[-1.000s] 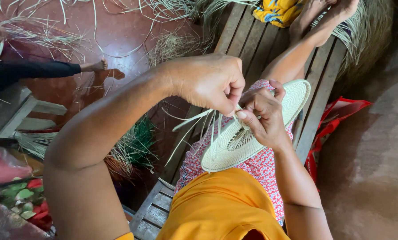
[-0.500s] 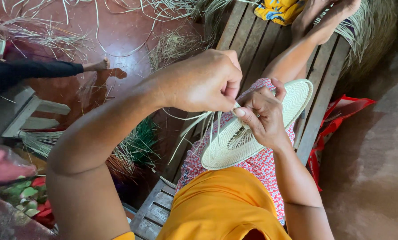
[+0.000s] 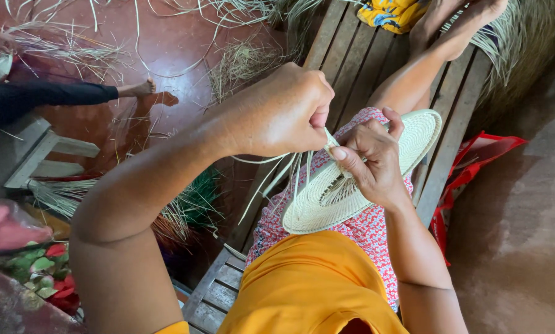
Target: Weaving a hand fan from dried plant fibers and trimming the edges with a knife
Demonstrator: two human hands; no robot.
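Left hand (image 3: 277,114) closed in a fist, thumb and fingers pinching a pale straw strand (image 3: 328,140) just above the work. Right hand (image 3: 370,161) clamped on the near edge of an oval woven straw mat (image 3: 407,139), thumb on top, fingers curled behind it. Mat is tilted, resting over the lap on red-and-white patterned fabric (image 3: 364,229), above the slatted wooden surface (image 3: 345,55) the person sits on. Loose straw strands (image 3: 277,173) hang from the weaving point down to the left, between both hands. Hands are close together, almost touching at the strand. Orange shirt (image 3: 308,284) fills the bottom centre. Person's legs stretch up the surface toward a yellow patterned cloth (image 3: 392,12). Red floor (image 3: 166,49) on the left with scattered dry straw (image 3: 240,62); another person's black-sleeved limb (image 3: 42,99) reaches in from the left edge. Red bag (image 3: 475,161) lies right of the surface.
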